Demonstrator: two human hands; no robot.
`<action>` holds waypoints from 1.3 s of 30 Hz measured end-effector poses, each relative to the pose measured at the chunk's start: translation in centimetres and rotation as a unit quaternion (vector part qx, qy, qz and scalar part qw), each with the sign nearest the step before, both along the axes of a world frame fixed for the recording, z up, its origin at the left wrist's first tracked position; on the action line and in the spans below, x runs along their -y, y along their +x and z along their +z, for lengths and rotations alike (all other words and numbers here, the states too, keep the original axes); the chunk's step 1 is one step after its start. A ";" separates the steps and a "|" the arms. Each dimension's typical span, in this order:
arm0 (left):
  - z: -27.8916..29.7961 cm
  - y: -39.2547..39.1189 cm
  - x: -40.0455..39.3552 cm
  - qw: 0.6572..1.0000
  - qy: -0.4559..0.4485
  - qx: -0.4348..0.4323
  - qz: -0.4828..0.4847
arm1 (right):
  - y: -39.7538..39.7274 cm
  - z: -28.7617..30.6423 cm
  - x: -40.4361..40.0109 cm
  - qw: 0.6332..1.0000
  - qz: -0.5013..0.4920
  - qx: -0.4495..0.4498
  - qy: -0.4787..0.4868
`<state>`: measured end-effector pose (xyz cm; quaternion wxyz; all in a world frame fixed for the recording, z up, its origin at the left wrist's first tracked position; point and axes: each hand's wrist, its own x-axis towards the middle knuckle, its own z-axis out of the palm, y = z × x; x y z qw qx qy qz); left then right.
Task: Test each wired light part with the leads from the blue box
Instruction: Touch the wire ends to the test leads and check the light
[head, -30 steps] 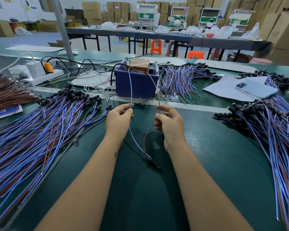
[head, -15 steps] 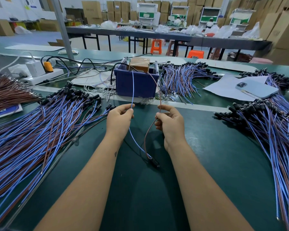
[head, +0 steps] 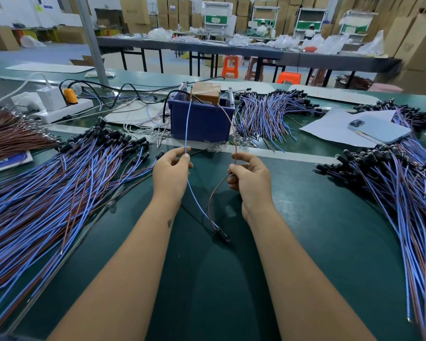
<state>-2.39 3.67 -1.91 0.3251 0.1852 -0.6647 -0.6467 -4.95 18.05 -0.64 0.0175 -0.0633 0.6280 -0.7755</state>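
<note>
In the head view, a blue wire (head: 188,143) is pinched by the left hand (head: 171,172) and a brown wire (head: 234,146) by the right hand (head: 250,179). Both run up and away from the fingers to the blue box (head: 199,121); the light part (head: 222,234) lies nearer on the counter (head: 305,217), apparently unlit.

Box (head: 199,121) behind hands, wire piles left (head: 59,188) & right (head: 401,188), phone (head: 379,130) on paper (head: 330,126) far right.

Stacked brown cardboard boxes (head: 418,40) line the far wall. Orange plastic stools (head: 231,66) stand under a long dark table (head: 231,51). The floor is pale grey.
</note>
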 end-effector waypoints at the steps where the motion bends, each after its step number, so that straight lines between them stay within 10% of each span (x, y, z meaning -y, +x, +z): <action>1: 0.0 0.0 0.0 1.000 0.007 -0.004 0.006 | 0.0 0.0 0.0 1.000 0.000 0.000 0.000; 39: 0.5 0.1 0.3 0.994 0.098 -0.037 0.042 | -0.1 -0.3 0.1 1.000 0.009 0.000 0.006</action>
